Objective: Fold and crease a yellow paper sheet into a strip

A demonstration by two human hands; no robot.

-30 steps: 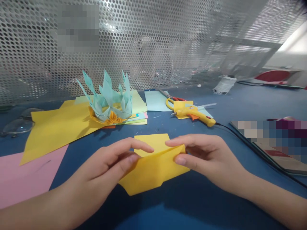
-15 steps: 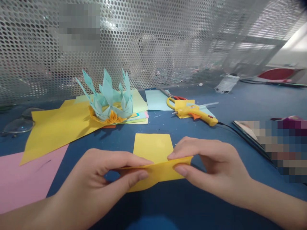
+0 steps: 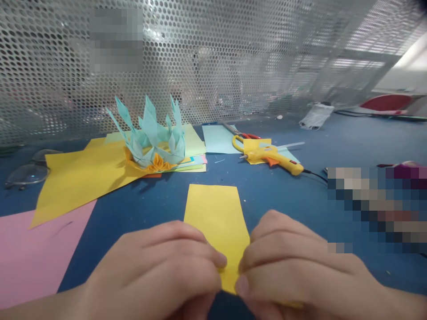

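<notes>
A yellow rectangular sheet of paper (image 3: 215, 213) lies flat on the blue table, its near end between my hands. My left hand (image 3: 170, 271) is closed, fingertips pressed down over a piece of yellow paper (image 3: 229, 286) at that near end. From the other side, my right hand (image 3: 293, 266) pinches the same piece, its thumb close to the middle. Most of the held paper is hidden under my hands; a sliver shows between them and another below the right hand.
Beyond stands a light-blue folded paper crown (image 3: 155, 138) on stacked paper. A yellow glue gun (image 3: 273, 158) and scissors (image 3: 248, 135) lie back right. Glasses (image 3: 26, 173), a large yellow sheet (image 3: 80, 173) and a pink sheet (image 3: 40, 253) are left; a perforated metal screen (image 3: 213, 62) rises behind.
Both hands have come lower and nearer to me with the yellow paper. It was held up folded between thumbs and fingers; now the hands press over it, and more of the flat sheet shows.
</notes>
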